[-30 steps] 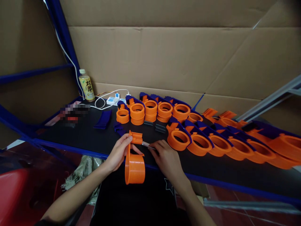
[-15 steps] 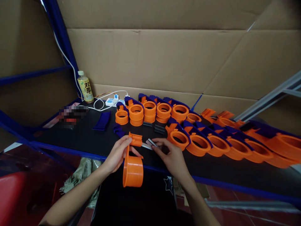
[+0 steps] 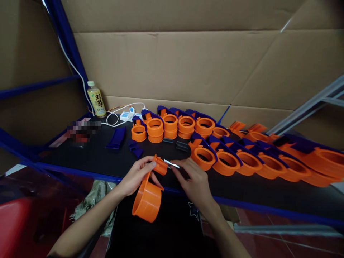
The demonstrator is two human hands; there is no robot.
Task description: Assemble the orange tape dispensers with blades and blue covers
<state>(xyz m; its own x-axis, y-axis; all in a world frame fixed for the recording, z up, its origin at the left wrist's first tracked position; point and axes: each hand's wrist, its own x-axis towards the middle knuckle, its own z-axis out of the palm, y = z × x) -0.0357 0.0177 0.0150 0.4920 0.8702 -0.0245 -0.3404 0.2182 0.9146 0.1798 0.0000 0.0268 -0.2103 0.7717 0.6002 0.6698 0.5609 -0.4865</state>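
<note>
My left hand (image 3: 135,175) is closed around an orange plastic part (image 3: 147,199) shaped like a wide ring with a flat bracket at its top. I hold it tilted over the front edge of the black table (image 3: 88,157). My right hand (image 3: 192,179) pinches a small silver metal piece (image 3: 172,164) and holds its tip against the bracket end of the orange part.
Two rows of orange rings with dark blue pieces (image 3: 228,157) cover the middle and right of the table. Loose blue pieces (image 3: 117,137) lie at the left. A yellow drink bottle (image 3: 96,99) and a white power strip (image 3: 127,115) stand at the back. Cardboard walls surround the bench.
The left hand has tilted the orange part so its ring swings down and left. The right hand has turned the metal piece and brought it up to the bracket.
</note>
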